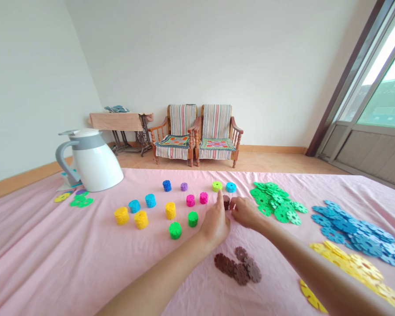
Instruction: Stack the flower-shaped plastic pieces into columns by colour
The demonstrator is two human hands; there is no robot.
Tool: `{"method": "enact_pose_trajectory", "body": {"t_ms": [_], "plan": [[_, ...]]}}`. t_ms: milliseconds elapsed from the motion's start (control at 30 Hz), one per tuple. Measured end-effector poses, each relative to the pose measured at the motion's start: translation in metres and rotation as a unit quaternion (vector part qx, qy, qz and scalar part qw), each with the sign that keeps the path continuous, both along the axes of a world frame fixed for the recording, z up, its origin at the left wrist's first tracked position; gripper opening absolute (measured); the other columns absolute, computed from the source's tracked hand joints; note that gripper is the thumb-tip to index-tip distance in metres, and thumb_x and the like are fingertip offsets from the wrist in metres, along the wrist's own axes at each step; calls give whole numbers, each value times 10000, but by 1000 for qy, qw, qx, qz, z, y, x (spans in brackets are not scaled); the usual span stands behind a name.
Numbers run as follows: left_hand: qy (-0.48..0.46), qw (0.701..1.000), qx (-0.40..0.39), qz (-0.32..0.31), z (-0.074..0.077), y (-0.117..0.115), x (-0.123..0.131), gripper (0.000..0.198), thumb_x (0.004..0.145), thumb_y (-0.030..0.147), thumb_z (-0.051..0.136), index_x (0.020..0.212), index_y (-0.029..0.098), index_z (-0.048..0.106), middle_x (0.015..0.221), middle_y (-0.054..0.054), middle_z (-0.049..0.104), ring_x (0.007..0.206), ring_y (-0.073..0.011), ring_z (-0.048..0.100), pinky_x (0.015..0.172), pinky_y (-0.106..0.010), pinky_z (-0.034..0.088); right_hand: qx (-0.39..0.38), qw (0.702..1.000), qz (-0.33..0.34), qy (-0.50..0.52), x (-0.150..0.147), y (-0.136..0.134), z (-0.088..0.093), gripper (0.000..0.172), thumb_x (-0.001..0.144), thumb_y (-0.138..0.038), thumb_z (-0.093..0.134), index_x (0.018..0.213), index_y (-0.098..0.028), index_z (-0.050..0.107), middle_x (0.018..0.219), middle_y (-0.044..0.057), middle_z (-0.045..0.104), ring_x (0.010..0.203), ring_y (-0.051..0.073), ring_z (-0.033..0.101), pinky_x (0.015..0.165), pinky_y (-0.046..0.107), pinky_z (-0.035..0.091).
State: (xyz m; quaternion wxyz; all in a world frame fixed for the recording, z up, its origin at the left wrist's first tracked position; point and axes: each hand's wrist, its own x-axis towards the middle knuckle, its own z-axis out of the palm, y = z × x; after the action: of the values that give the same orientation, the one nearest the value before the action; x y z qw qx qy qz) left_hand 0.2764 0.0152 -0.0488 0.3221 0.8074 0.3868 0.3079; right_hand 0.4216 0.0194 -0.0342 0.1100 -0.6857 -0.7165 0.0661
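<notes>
At far left, a white-and-grey plastic jug (pixel 94 162) stands at the edge of the pink cloth (pixel 52 245), with loose yellow and green discs (pixel 80 201) lying just beside it. Next come upright stacks of snap-together plastic discs (pixel 170 210) in yellow, blue, purple, magenta and green, standing apart on the cloth. A green disc stack (pixel 192 219) stands nearest the left hand (pixel 215 221). That hand's raised forefinger touches a short brown disc stack (pixel 226 202), located between the hands, but whether its grip is closed cannot be determined. The right hand (pixel 245 212) is closed on the same stack with its fingertips. Loose brown discs (pixel 238 267) lie below the hands, followed rightward by piles of green discs (pixel 276 202), blue discs (pixel 352 232) and yellow discs (pixel 355 267). Risks: a loosened fingertip hold could drop or separate the brown disc stack, a careless sweep of the left wrist could topple nearby stacks, and wrinkles in the cloth could unsettle them.
</notes>
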Motion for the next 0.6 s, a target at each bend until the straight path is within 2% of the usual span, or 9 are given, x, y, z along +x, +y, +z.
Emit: {"method": "enact_pose_trajectory", "body": {"t_ms": [200, 367, 600], "plan": [[-1, 999, 33, 24, -3, -2, -2, 883, 696, -25, 475, 1459, 145, 64, 1323, -167, 490, 1192, -286, 475, 984, -413, 374, 5, 1000, -13, 16, 4, -5, -2, 257, 732, -79, 462, 859, -149, 674, 872, 102, 707, 812, 193, 637, 639, 249, 371], [-14, 998, 57, 9, -2, -3, -1, 900, 694, -41, 462, 1462, 189, 54, 1267, -116, 544, 1136, -251, 522, 968, -389, 404, 5, 1000, -11, 16, 4, -3, -3, 271, 720, -88, 487, 916, -159, 660, 927, 105, 701, 866, 209, 630, 677, 263, 378], [-28, 996, 81, -7, -2, -2, 1, 924, 683, -67, 448, 1461, 184, 16, 1264, -124, 544, 1104, -242, 546, 948, -402, 428, 5, 1000, -7, 20, 3, 0, -4, 266, 716, -98, 494, 913, -162, 661, 931, 97, 703, 897, 213, 624, 732, 279, 390]]}}
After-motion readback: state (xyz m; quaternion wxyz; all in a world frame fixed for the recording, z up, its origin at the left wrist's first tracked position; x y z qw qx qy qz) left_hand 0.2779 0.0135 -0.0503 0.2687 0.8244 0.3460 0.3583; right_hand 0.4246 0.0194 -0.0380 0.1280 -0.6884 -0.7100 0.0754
